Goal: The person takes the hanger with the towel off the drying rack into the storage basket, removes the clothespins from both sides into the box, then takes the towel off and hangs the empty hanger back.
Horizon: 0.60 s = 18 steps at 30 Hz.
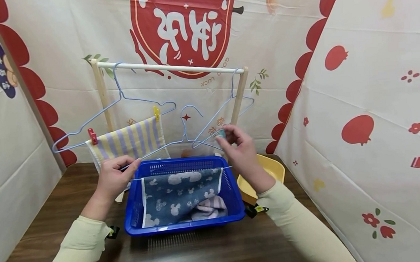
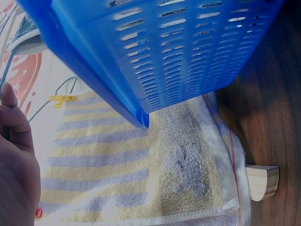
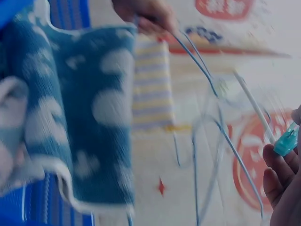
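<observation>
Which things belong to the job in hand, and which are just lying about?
Likely in the job:
held hanger, in the left hand
dark patterned towel, draped on it
teal clip, in the right hand
blue basket
rack
striped towel, clipped

Probably lying about:
yellow tray
printed backdrop

Curtained booth, seemingly indoors: printed hanging sheets (red scallops, fruit) around wood-grain table, drying rack.
</observation>
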{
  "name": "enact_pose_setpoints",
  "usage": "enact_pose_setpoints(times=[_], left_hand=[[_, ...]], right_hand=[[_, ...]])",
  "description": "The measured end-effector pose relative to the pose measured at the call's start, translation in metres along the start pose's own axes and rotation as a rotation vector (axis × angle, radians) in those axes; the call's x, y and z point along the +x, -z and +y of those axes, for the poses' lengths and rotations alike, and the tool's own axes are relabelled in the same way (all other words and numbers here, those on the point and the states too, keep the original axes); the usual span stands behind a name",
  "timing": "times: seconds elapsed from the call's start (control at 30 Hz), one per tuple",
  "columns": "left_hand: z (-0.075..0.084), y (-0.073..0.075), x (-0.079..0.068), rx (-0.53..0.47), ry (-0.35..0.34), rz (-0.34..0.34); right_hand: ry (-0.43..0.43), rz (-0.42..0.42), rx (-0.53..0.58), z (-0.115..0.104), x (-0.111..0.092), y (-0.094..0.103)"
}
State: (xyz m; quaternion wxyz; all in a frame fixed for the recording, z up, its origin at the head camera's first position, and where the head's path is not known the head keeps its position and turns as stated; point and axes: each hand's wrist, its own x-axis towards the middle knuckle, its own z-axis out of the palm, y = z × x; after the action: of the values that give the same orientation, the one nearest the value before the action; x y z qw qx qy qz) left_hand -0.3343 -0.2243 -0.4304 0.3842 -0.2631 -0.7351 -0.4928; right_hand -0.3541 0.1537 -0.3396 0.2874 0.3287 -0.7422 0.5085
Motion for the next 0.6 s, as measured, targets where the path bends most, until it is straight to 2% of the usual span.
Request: enact_pose_setpoints(times=[0.17, 0.3, 0.4, 0.5, 0.6], left_hand=[[-0.009, 0.002, -0.001, -0.004, -0.013, -0.016], [-0.010, 0.003, -0.001, -0.011, -0.011, -0.018], [-0.010, 0.003, -0.001, -0.009, -0.011, -0.017], [-0.010, 0.002, -0.001, -0.003, -0.011, -0.018], [-0.006, 0.000, -0.001, 0.000, -0.013, -0.012]], right_hand=[[-0.140, 0.131, -0.008, 0.023, -0.001, 0.036], [-0.238, 0.155, -0.054, 0.048, -0.008, 0.057], [-0.336, 0.092, -0.121, 0.068, -0.013, 0.070], [-0.436, -0.046, -0.251, 0.090, -0.017, 0.083], [-0.501, -0.191, -0.359, 0.107, -0.020, 0.094]])
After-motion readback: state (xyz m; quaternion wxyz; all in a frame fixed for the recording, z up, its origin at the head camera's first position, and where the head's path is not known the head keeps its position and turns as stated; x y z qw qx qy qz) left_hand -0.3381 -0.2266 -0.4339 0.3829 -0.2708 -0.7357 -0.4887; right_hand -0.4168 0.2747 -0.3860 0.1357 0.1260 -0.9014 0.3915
